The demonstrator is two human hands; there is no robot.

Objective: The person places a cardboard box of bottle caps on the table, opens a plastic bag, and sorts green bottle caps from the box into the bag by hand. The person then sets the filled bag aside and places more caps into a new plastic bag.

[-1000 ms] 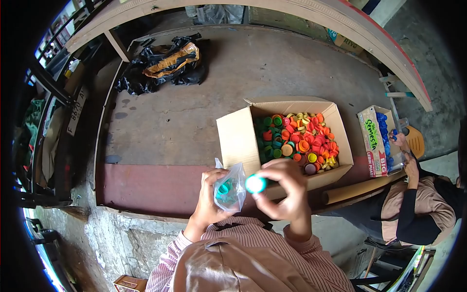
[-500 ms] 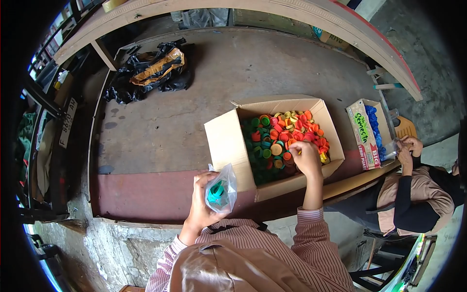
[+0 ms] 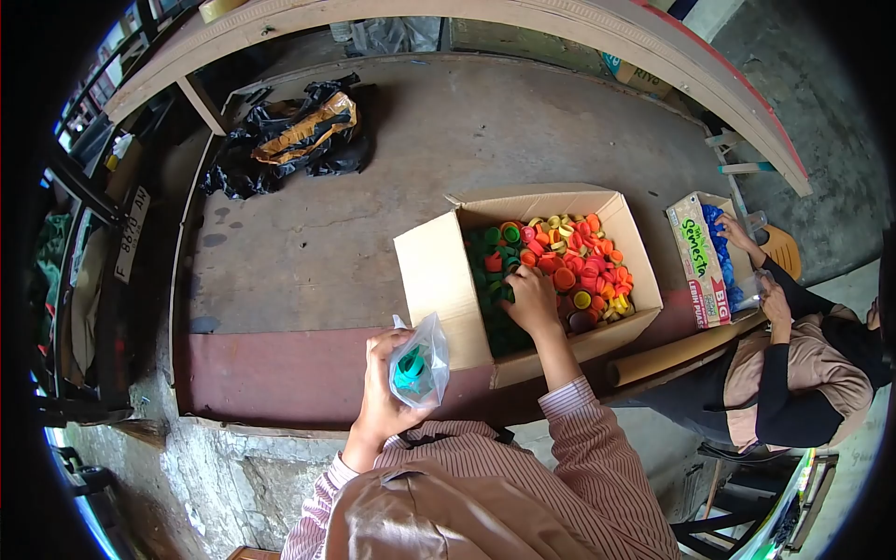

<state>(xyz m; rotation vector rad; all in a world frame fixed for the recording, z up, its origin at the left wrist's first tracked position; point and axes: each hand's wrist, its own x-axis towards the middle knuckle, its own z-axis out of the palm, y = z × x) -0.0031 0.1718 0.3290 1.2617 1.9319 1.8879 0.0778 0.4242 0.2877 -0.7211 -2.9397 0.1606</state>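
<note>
My left hand (image 3: 377,387) is wrapped round a clear plastic bag (image 3: 432,369), its mouth turned up. Inside the bag lie green plastic caps (image 3: 409,370). In front of me stands an open cardboard box (image 3: 639,233) full of loose plastic caps (image 3: 590,266) in red, orange, yellow and green. My right hand (image 3: 534,301) reaches down into the box, its fingers curled among the green caps on the left side. Whatever its fingertips grip is hidden.
A crumpled black plastic bag (image 3: 322,131) with brown tape lies at the table's far left. To the right, a co-worker (image 3: 803,373) reaches into a smaller box (image 3: 693,247) holding blue pieces. A wooden beam (image 3: 420,21) arches over the table's (image 3: 308,252) far side.
My right hand has moved left inside the box, from the red and orange caps to the green ones. The co-worker's one hand has reached into the blue pieces.
</note>
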